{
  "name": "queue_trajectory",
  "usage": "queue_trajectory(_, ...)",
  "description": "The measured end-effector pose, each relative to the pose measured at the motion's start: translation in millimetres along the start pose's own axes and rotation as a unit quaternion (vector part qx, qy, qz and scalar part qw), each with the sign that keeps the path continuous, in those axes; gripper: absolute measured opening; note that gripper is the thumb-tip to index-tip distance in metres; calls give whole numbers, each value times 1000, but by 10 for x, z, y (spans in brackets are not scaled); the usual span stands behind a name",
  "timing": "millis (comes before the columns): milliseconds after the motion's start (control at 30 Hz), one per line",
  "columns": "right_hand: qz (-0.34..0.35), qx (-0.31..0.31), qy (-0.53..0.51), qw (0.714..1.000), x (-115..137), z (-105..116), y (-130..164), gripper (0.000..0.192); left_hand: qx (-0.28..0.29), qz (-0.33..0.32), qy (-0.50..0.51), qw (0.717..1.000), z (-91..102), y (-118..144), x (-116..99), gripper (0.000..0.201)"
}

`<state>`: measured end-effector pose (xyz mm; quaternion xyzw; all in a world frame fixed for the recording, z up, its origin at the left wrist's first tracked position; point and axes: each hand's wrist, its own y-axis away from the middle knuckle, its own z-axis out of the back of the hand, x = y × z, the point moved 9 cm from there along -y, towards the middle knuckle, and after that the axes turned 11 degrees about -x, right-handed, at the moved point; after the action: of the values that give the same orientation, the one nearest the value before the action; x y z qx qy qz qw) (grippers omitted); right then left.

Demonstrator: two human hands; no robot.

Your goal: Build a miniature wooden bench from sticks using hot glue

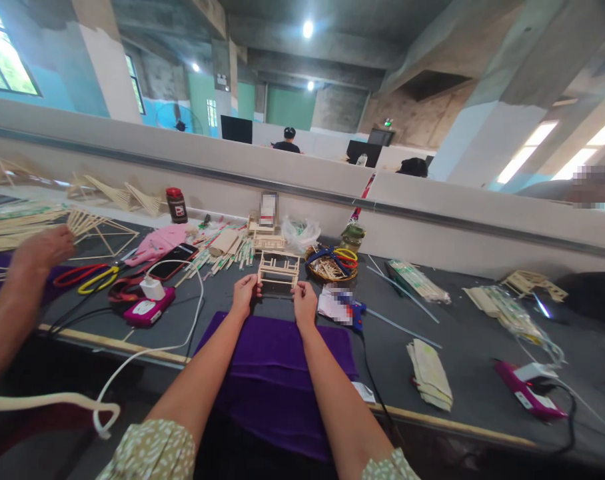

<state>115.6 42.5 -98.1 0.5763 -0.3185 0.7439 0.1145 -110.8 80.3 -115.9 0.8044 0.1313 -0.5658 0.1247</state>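
Midway across the bench (pixel 387 360), left hand (pixel 246 295) and right hand (pixel 305 303) are pinching the stick frame (pixel 278 271), each grip clamped on one end. Purple cloth (pixel 277 350) is draping over the front edge; pale partition (pixel 432 240) is lining the back edge; ceiling lights (pixel 308 29) are glowing.

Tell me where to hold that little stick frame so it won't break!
Pinch the stick frame by its two lower ends, coming in from left and right, as the left hand and right hand do now. Its middle is thin sticks with open gaps, so squeezing there might bend it; the ends probably give a safer hold.
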Motion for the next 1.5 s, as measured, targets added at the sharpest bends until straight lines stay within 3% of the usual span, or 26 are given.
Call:
queue_trajectory(167, -26, -12, -34, 999, 111, 77, 86, 26, -1, -7, -1, 1000, -13, 20, -33, 45)
queue_trajectory(267, -68, 48, -76, 994, 141, -153, 197, 20, -4, -9, 0, 1000, -12, 13, -38, 47)
queue_trajectory(433, -213, 112, -163, 957, 72, -710, 411, 23, -9, -9, 7, 1000, 2, -17, -21, 49)
queue_trajectory(567, -303, 99, -224, 921, 64, -987, 513, 23, -9, -9, 16, 1000, 3, -24, -17, 48)
queue_trajectory(733, -360, 43, -254, 897, 26, -1023, 577, 23, -8, -8, 15, 1000, 5, -15, -29, 45)
queue_trajectory(1100, -386, 31, -321, 864, 37, -638, 546, 32, -9, 4, 2, 1000, -8, -10, -11, 44)
queue_trajectory(1333, -384, 44, -326, 863, 111, -972, 578, 21, -9, -3, 12, 1000, 4, -27, -19, 41)
queue_trajectory(1500, -334, 50, -317, 886, 117, -1110, 534, 22, -10, -12, 19, 1000, 6, -52, -19, 40)
